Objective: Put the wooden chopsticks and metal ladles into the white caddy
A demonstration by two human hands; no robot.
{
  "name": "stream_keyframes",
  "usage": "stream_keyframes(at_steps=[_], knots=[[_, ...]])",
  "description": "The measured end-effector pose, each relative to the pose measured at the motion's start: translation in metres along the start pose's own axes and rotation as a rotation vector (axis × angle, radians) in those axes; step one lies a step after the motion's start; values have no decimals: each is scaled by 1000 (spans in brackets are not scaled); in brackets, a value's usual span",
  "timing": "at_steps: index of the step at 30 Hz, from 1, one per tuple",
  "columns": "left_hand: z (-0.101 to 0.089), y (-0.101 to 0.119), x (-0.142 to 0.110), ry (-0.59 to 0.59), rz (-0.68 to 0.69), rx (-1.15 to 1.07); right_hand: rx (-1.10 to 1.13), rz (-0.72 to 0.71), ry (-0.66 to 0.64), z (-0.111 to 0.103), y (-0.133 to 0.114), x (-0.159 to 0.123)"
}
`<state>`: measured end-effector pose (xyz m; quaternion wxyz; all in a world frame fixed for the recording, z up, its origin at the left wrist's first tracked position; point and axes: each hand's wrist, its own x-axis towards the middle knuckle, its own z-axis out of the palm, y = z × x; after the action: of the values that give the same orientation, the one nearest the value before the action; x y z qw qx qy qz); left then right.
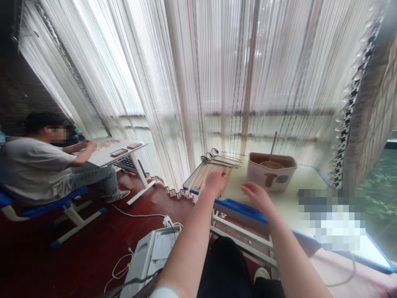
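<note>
My left hand (217,181) rests palm down on a row of wooden chopsticks (198,179) at the near left corner of a cream table with a blue edge (238,205); its fingers are mostly hidden behind the back of the hand. My right hand (256,195) hovers over the table's near edge with fingers loosely apart and nothing in it. Beyond the chopsticks lie three metal ladles and spoons (220,159). A beige utensil holder (271,170) with a wooden handle sticking out stands just past my right hand.
String curtains (198,74) hang along the window behind the table. To the left a person in a grey shirt (34,165) sits at a white desk (114,151). A grey device (149,256) and white cables lie on the red floor.
</note>
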<state>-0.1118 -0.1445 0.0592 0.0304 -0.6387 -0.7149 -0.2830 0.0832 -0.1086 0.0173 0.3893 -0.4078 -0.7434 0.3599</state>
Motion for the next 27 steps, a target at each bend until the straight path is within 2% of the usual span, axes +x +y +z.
stream_keyframes(at_steps=[2, 4, 9, 13, 19, 27], knots=[[8, 10, 1, -91, -14, 95, 63, 87, 21, 6, 11, -8], [18, 19, 4, -126, -59, 145, 156, 142, 46, 5, 18, -13], [50, 30, 3, -137, -227, 253, 245, 185, 47, -1, 22, -17], [68, 29, -9, -90, -281, 306, 253, 179, 85, 0, 21, -17], [75, 30, -16, -17, -314, 315, 254, 151, 103, 1, 21, -17], [79, 25, -19, 24, -333, 300, 220, 139, 97, 3, 25, -19]])
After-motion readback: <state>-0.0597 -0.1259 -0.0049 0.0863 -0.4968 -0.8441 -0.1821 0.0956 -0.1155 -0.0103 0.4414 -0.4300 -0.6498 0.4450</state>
